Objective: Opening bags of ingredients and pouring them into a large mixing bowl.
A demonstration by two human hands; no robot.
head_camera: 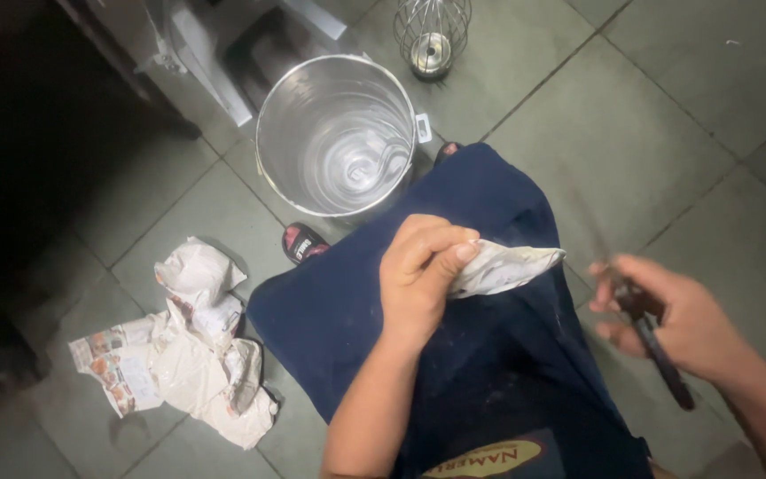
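My left hand (420, 277) rests on my lap over a dark blue apron (489, 355) and grips a crumpled, stained wad of paper (509, 266) whose end sticks out to the right. My right hand (667, 315) hovers to the right of my knee, fingers closed on a dark-handled knife (662, 350); its blade is motion-blurred and points up toward the paper. The two hands are apart.
A large shiny metal pot (337, 133) stands on the tiled floor just ahead of my sandalled foot (301, 242). A wire whisk attachment (432, 31) sits beyond it. Crumpled printed paper sheets (192, 346) lie at the left. Dark metal equipment (161, 44) fills the upper left.
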